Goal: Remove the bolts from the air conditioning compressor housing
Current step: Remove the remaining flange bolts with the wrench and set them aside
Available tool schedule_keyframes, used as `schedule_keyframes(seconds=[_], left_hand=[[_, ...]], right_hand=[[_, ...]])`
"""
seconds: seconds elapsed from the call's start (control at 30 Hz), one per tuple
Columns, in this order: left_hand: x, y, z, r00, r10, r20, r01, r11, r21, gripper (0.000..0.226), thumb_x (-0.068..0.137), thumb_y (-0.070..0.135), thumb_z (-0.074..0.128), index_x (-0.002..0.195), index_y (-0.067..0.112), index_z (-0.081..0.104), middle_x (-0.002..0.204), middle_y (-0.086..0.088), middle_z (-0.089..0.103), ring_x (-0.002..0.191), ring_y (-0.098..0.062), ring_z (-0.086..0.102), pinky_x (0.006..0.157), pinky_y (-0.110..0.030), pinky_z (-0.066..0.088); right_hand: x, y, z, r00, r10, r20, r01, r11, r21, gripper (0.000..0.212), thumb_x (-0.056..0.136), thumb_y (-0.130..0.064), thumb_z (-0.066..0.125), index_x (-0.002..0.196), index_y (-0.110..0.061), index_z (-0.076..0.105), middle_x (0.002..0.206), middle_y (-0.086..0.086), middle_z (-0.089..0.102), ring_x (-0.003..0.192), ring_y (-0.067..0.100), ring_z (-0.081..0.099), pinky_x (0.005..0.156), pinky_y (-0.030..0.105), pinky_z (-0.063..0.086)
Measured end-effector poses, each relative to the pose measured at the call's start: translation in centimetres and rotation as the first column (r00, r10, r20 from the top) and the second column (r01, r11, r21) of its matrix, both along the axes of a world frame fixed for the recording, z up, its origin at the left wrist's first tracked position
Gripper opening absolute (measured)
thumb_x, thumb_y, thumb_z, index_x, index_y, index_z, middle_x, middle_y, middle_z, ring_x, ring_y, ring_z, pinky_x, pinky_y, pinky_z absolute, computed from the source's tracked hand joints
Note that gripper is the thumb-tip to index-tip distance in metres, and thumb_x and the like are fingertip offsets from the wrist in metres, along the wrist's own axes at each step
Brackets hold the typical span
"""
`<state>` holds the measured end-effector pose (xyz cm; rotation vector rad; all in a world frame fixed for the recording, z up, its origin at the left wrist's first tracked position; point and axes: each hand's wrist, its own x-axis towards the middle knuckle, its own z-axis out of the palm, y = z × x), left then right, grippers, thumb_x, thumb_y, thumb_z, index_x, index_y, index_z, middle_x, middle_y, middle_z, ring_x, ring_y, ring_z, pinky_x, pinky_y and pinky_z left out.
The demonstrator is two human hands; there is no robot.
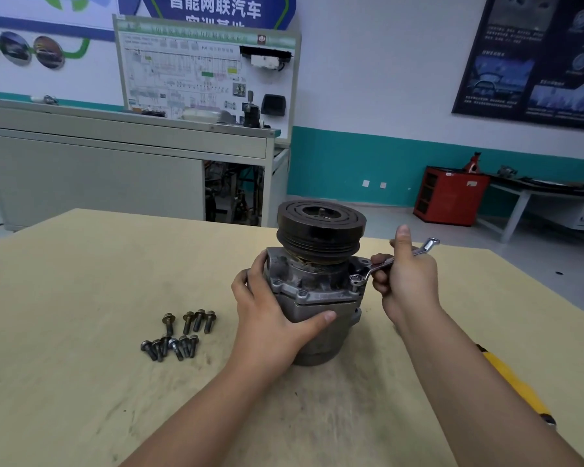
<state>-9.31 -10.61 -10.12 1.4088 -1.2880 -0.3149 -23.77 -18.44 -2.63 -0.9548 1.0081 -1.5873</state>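
Note:
The grey compressor housing [317,284] stands upright on the wooden table [81,332], its black pulley [321,224] on top. My left hand [270,315] grips the housing's left side, thumb across its front. My right hand [405,278] holds a silver ring spanner [390,261]. The spanner's ring end sits over a bolt [355,281] on the right of the housing flange. Several loose bolts [179,335] lie on the table to the left of the housing.
A yellow-handled tool [516,385] lies on the table under my right forearm. Beyond the table stand a grey workbench [115,156] with a training board and a red cabinet [449,197] by the wall.

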Motion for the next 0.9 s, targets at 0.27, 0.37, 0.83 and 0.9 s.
schedule_keyframes(seconds=[0.27, 0.37, 0.83, 0.9], left_hand=[[0.0, 0.0, -0.1, 1.000, -0.011, -0.012, 0.011, 1.000, -0.003, 0.115, 0.053, 0.058, 0.079, 0.138, 0.050, 0.002, 0.125, 0.026, 0.008, 0.126, -0.004, 0.025, 0.102, -0.019, 0.023], [0.0, 0.1, 0.0, 1.000, -0.012, -0.012, 0.012, 1.000, 0.003, 0.115, 0.052, 0.059, 0.077, 0.138, 0.050, 0.001, 0.122, 0.027, 0.008, 0.130, -0.008, 0.026, 0.102, -0.019, 0.024], [-0.5, 0.5, 0.7, 0.994, 0.096, 0.056, -0.099, 0.994, 0.045, 0.120, 0.049, 0.068, 0.073, 0.143, 0.041, 0.003, 0.145, 0.014, 0.004, 0.140, -0.018, 0.018, 0.116, -0.036, 0.017], [-0.7, 0.8, 1.2, 0.956, 0.205, 0.208, -0.213, 0.977, 0.014, 0.120, 0.052, 0.075, 0.069, 0.145, 0.038, 0.003, 0.154, 0.008, -0.011, 0.145, -0.015, -0.005, 0.117, -0.044, 0.000]], right_hand=[[0.0, 0.2, 0.2, 0.994, 0.053, -0.095, -0.049, 0.998, 0.047, 0.031, 0.102, -0.022, 0.041, 0.075, -0.008, 0.049, 0.057, 0.003, 0.058, 0.032, 0.005, 0.043, 0.034, 0.017, 0.033], [-0.4, 0.5, 0.3, 0.988, 0.155, 0.029, -0.157, 0.984, 0.080, 0.033, 0.103, -0.017, 0.037, 0.073, -0.008, 0.051, 0.057, 0.003, 0.059, 0.033, 0.006, 0.043, 0.034, 0.015, 0.033], [-2.8, 1.8, -1.2, 0.873, 0.191, 0.449, -0.223, 0.974, 0.021, 0.026, 0.103, -0.019, 0.036, 0.085, -0.008, 0.052, 0.053, -0.001, 0.059, 0.036, 0.006, 0.047, 0.037, 0.012, 0.037], [-3.2, 2.3, -2.0, 0.856, 0.186, 0.483, -0.235, 0.971, 0.043, 0.026, 0.103, -0.018, 0.036, 0.084, -0.008, 0.052, 0.053, 0.001, 0.058, 0.035, 0.006, 0.045, 0.037, 0.011, 0.036]])
